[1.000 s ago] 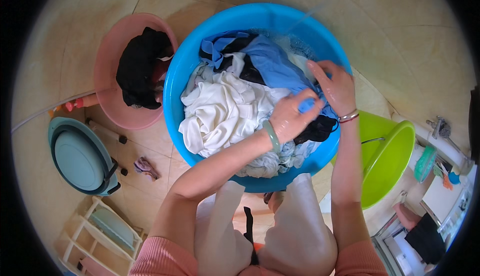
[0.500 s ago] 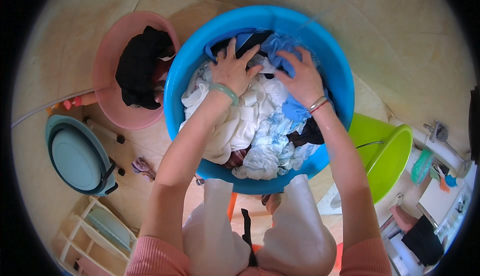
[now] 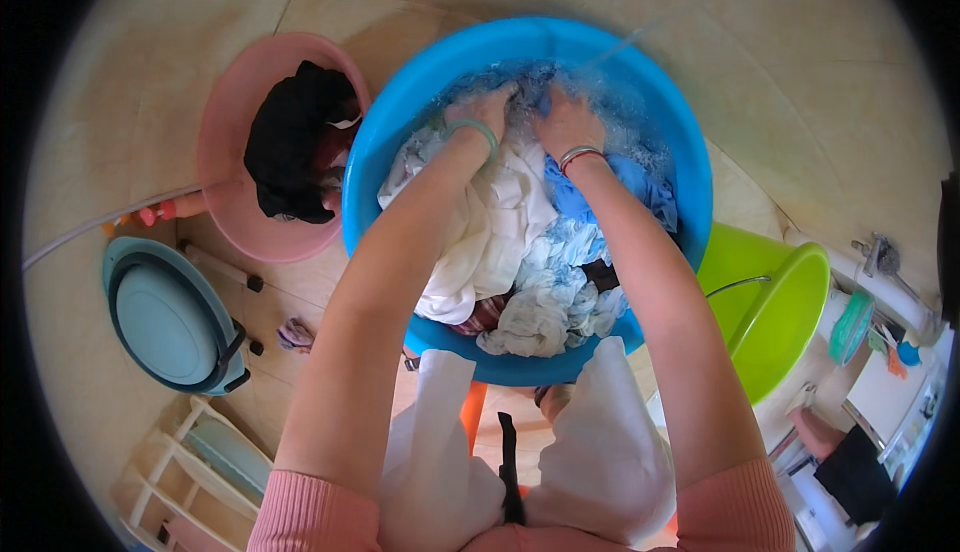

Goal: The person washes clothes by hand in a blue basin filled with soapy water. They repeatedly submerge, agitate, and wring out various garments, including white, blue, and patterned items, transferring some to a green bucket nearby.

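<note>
We are holding our left hand (image 3: pixel 484 112) and right hand (image 3: pixel 570 126) inside the blue tub (image 3: pixel 692 177), their grip too hidden to tell, while the blue cloth (image 3: pixel 640 190) is lying nearer the right, showing either side of that wrist, mostly rightward

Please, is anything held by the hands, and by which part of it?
It cannot be told: the left hand and right hand reach into water inside the round blue plastic tub, any grip hidden.
</note>
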A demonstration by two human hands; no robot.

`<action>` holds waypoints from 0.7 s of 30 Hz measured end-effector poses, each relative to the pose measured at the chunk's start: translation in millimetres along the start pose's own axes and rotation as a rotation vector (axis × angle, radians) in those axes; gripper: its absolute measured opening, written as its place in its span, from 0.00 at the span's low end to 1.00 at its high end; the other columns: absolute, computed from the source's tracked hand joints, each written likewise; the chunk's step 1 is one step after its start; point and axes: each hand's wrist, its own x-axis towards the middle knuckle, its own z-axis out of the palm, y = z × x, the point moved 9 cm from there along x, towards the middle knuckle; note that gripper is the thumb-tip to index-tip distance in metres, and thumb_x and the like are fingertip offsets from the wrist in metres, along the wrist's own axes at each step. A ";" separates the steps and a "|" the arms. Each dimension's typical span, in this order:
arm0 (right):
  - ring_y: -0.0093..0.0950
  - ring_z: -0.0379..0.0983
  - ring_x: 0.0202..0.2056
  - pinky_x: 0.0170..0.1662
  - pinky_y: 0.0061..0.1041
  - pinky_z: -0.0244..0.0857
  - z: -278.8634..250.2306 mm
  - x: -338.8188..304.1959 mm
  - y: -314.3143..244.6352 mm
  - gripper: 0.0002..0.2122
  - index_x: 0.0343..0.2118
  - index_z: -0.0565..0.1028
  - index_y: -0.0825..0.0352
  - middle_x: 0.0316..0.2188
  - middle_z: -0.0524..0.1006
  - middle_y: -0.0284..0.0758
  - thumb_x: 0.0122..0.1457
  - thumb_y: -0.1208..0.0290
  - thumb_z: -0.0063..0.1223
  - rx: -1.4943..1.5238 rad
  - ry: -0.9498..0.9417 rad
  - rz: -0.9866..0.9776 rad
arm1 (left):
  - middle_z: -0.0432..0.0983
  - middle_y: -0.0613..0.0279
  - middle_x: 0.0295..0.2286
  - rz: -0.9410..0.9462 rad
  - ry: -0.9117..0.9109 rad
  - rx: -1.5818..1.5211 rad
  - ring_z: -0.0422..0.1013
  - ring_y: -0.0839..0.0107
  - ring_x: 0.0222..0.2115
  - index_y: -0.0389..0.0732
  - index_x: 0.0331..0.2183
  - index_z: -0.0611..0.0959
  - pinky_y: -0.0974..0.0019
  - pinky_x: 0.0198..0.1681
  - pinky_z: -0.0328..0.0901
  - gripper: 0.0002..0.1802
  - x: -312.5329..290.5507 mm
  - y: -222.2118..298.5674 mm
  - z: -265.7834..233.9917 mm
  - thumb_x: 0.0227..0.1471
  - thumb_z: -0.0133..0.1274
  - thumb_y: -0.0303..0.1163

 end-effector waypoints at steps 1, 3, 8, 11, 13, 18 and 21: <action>0.50 0.75 0.43 0.45 0.41 0.71 -0.8 0.9 1.6 0.28 0.54 0.71 0.59 0.54 0.67 0.53 0.52 0.52 0.60 0.037 0.001 0.013 | 0.69 0.53 0.54 -0.012 0.000 0.000 0.68 0.55 0.51 0.62 0.56 0.72 0.54 0.58 0.58 0.27 -4.5 1.8 -4.1 0.54 0.47 0.30; 0.49 0.74 0.45 0.47 0.40 0.70 -4.8 3.7 11.1 0.28 0.54 0.72 0.60 0.54 0.69 0.50 0.51 0.53 0.61 0.098 0.009 0.044 | 0.68 0.53 0.55 -0.028 0.001 -0.012 0.69 0.57 0.51 0.61 0.55 0.74 0.56 0.57 0.59 0.27 -22.5 9.3 -8.7 0.53 0.51 0.30; 0.40 0.73 0.47 0.49 0.33 0.67 -6.3 -2.0 51.0 0.16 0.41 0.79 0.64 0.45 0.77 0.43 0.50 0.65 0.64 0.830 0.055 0.066 | 0.67 0.59 0.56 -0.038 0.067 -1.103 0.63 0.61 0.55 0.55 0.54 0.75 0.53 0.55 0.59 0.24 -71.0 11.1 -24.8 0.54 0.56 0.37; 0.37 0.73 0.44 0.48 0.29 0.66 -52.6 -36.4 21.1 0.10 0.36 0.81 0.64 0.41 0.77 0.40 0.49 0.77 0.62 1.009 0.158 -0.104 | 0.61 0.62 0.59 -0.241 0.022 -1.537 0.58 0.65 0.58 0.52 0.61 0.63 0.45 0.54 0.57 0.37 -99.0 18.9 -35.0 0.55 0.58 0.46; 0.37 0.73 0.44 0.47 0.30 0.67 -108.0 -72.7 -21.3 0.11 0.36 0.81 0.63 0.40 0.76 0.40 0.48 0.78 0.62 0.862 0.220 -0.349 | 0.59 0.61 0.60 -0.329 0.003 -1.705 0.58 0.65 0.58 0.52 0.65 0.55 0.40 0.54 0.56 0.44 -108.5 28.9 -36.3 0.54 0.58 0.49; 0.36 0.72 0.41 0.44 0.30 0.68 -151.3 -155.7 -91.7 0.12 0.36 0.81 0.59 0.42 0.74 0.36 0.47 0.77 0.63 0.740 0.050 -0.660 | 0.68 0.54 0.54 -0.258 -0.255 -2.010 0.71 0.57 0.48 0.50 0.63 0.61 0.55 0.51 0.69 0.35 -103.5 50.3 -45.5 0.57 0.53 0.44; 0.32 0.70 0.37 0.41 0.27 0.68 -155.5 -180.8 -100.9 0.15 0.37 0.82 0.54 0.40 0.74 0.32 0.43 0.72 0.66 0.544 0.034 -0.722 | 0.70 0.55 0.52 -0.168 -0.361 -2.188 0.72 0.60 0.47 0.50 0.61 0.65 0.57 0.48 0.70 0.31 -112.3 67.5 -35.5 0.56 0.51 0.37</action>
